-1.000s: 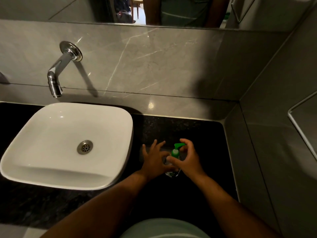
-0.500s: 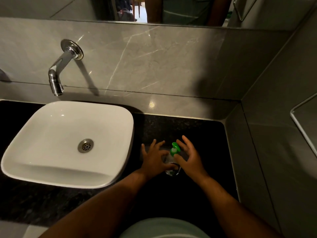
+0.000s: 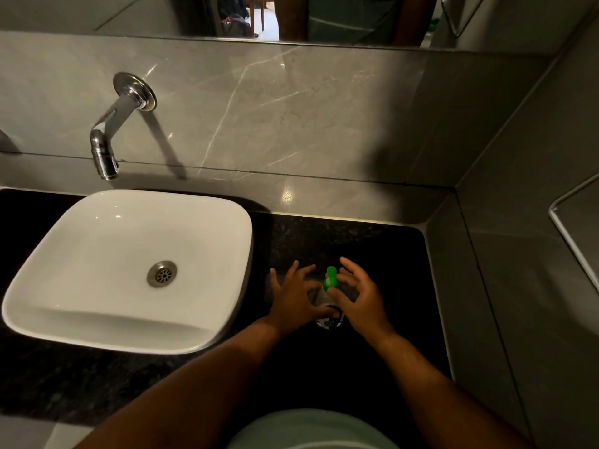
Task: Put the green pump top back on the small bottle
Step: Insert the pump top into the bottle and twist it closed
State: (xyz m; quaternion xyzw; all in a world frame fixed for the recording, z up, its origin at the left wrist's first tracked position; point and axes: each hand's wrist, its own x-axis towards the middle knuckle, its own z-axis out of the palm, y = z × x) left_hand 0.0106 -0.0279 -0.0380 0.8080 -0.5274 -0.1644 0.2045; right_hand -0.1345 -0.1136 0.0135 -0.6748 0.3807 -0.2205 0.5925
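Between hands — small bottle (image 3: 326, 301); left hand (image 3: 293, 299) gripping it, right hand (image 3: 361, 298) open.

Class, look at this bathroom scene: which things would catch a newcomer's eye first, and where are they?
The white basin fills the left of the black counter, under a chrome wall tap. Right of it, the bright green pump top sits on a small bottle between the left hand and right hand.

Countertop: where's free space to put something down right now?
Free: black countertop strip between hands and back wall; patch between right hand and side wall. Crowded: left hand and right hand flank the small bottle beside the basin.
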